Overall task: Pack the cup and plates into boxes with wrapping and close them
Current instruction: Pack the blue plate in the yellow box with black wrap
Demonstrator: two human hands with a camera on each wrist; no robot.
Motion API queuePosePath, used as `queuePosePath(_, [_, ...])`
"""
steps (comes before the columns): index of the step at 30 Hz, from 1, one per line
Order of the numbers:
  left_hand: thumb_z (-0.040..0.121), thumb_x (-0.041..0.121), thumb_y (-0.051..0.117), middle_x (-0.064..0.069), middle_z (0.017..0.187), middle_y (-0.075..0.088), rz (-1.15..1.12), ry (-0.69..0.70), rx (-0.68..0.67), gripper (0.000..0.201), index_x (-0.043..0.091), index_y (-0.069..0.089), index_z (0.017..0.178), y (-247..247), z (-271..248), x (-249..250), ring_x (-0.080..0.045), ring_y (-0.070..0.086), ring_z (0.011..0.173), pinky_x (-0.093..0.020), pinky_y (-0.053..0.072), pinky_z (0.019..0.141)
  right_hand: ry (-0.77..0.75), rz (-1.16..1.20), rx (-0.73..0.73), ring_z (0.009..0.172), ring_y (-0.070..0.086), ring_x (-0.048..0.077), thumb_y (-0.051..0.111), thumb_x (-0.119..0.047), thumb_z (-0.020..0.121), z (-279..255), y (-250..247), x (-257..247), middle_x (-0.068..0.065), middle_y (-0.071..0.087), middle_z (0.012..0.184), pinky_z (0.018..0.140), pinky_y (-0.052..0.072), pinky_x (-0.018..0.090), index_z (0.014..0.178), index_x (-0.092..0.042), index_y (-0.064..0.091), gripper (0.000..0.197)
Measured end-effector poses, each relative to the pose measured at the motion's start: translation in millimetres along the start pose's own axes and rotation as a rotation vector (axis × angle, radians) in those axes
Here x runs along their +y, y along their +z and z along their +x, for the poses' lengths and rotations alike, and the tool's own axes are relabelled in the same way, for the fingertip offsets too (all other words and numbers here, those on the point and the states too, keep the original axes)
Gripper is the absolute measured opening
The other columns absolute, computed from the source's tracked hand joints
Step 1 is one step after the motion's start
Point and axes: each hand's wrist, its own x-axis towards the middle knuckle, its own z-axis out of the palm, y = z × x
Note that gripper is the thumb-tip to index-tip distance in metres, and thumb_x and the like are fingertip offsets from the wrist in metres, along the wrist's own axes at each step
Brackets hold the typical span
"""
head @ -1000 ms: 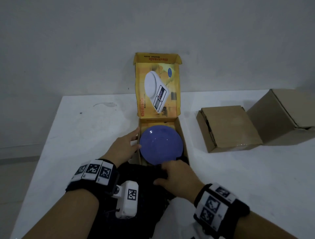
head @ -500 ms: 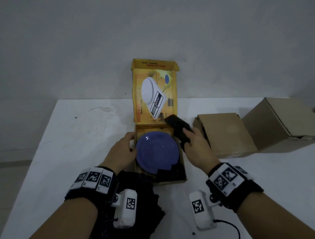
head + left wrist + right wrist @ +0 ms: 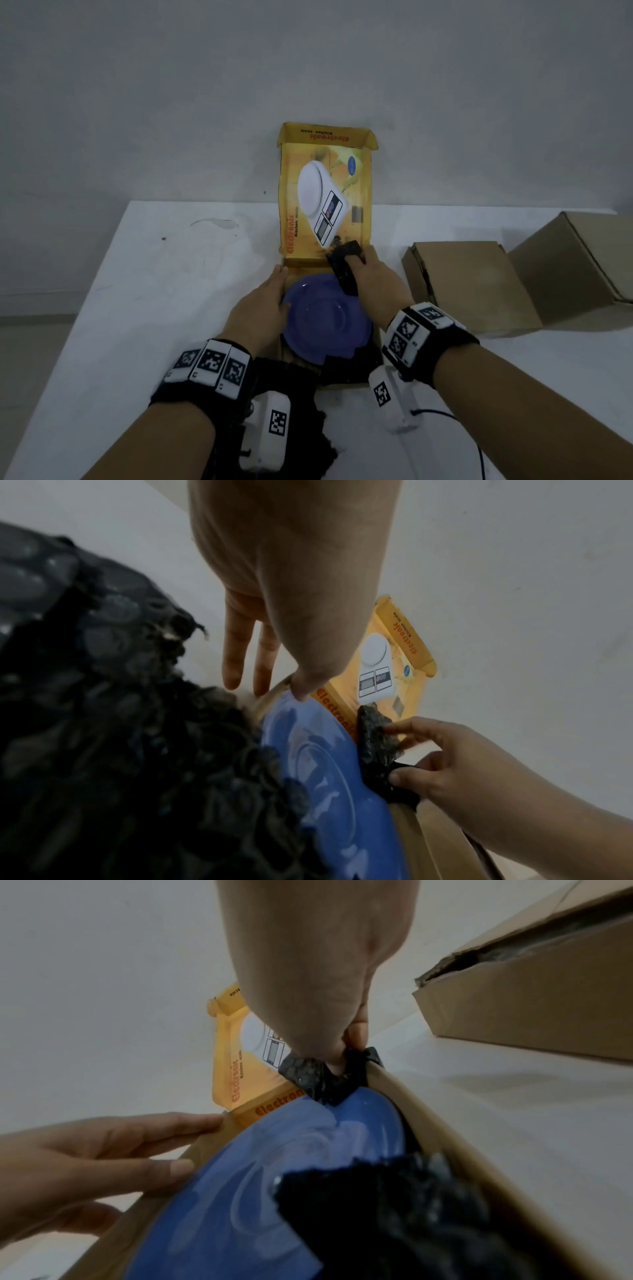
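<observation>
Forward goes right hand [image 3: 371, 284], pinching black wrap [image 3: 344, 270] (seemingly bubble-textured) above plate [image 3: 329, 322].

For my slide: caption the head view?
Right hand tucks black wrap beside blue plate in yellow box.

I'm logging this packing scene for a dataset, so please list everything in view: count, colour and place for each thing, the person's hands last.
table: one, white, under everything.
yellow box: one, yellow, lid standing open, at the table's middle.
plate: one, blue, lying in the yellow box.
bubble wrap: black; one corner raised over the plate's far right edge, more at the near end spilling onto the table.
brown boxes: two, plain cardboard, on the right of the table.
left hand: fingers straight along the yellow box's left wall, thumb on the plate's rim.
right hand: pinches the raised wrap corner.
</observation>
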Motion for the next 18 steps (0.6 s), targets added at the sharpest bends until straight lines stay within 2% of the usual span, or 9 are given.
queuePosePath(2, [0.098, 0.027, 0.043, 0.006, 0.158, 0.014, 0.005, 0.002, 0.004, 0.061, 0.026, 0.013, 0.151, -1, 0, 0, -0.023, 0.037, 0.136, -0.038, 0.034, 0.109, -0.062, -0.051, 0.027, 0.109, 0.05, 0.034, 0.041, 0.0, 0.092, 9, 1, -2, 0.014, 0.035, 0.136, 0.082, 0.048, 0.041, 0.129, -0.007, 0.043, 0.037])
queuePosePath(4, [0.099, 0.03, 0.04, 0.008, 0.158, 0.015, 0.016, -0.005, 0.007, 0.059, 0.03, 0.012, 0.151, -2, -1, -1, -0.025, 0.04, 0.133, -0.04, 0.036, 0.107, -0.143, -0.192, 0.011, 0.112, 0.048, 0.03, 0.039, 0.0, 0.093, 14, 3, -3, 0.012, 0.046, 0.129, 0.084, 0.045, 0.037, 0.121, -0.006, 0.05, 0.031])
queuePosePath(7, [0.098, 0.03, 0.04, 0.008, 0.157, 0.021, 0.035, -0.01, 0.019, 0.06, 0.034, 0.011, 0.15, -3, -4, -2, -0.027, 0.047, 0.128, -0.039, 0.04, 0.103, -0.178, -0.332, -0.004, 0.114, 0.047, 0.029, 0.037, -0.003, 0.094, 20, 6, -1, 0.01, 0.057, 0.121, 0.09, 0.041, 0.035, 0.119, -0.007, 0.052, 0.029])
queuePosePath(11, [0.098, 0.028, 0.041, 0.009, 0.156, 0.022, 0.064, -0.005, 0.025, 0.061, 0.032, 0.012, 0.15, -4, -6, -1, -0.027, 0.051, 0.123, -0.038, 0.042, 0.1, -0.209, -0.313, -0.006, 0.11, 0.051, 0.031, 0.036, -0.007, 0.095, 23, 13, -1, 0.013, 0.063, 0.113, 0.088, 0.04, 0.035, 0.131, -0.007, 0.037, 0.035])
queuePosePath(15, [0.098, 0.029, 0.041, 0.008, 0.156, 0.024, 0.064, -0.005, 0.021, 0.06, 0.033, 0.012, 0.15, -4, -7, -1, -0.027, 0.053, 0.119, -0.039, 0.044, 0.098, -0.304, -0.267, 0.03, 0.099, 0.056, 0.035, 0.036, -0.008, 0.093, 19, 26, 0, 0.015, 0.065, 0.106, 0.091, 0.038, 0.039, 0.148, -0.008, 0.016, 0.059])
queuePosePath(16, [0.098, 0.029, 0.041, 0.007, 0.155, 0.026, 0.064, -0.009, 0.022, 0.06, 0.033, 0.011, 0.15, -4, -7, -1, -0.027, 0.054, 0.118, -0.039, 0.044, 0.097, -0.313, -0.271, 0.032, 0.098, 0.057, 0.036, 0.036, -0.006, 0.092, 20, 27, 1, 0.017, 0.064, 0.106, 0.091, 0.039, 0.04, 0.148, -0.008, 0.018, 0.058])
queuePosePath(18, [0.098, 0.029, 0.04, 0.006, 0.154, 0.029, 0.072, -0.009, 0.024, 0.06, 0.033, 0.012, 0.15, -4, -7, -1, -0.028, 0.055, 0.116, -0.038, 0.045, 0.096, -0.283, -0.322, 0.023, 0.101, 0.057, 0.034, 0.036, -0.006, 0.093, 23, 24, 0, 0.018, 0.06, 0.116, 0.09, 0.04, 0.038, 0.137, -0.005, 0.037, 0.043])
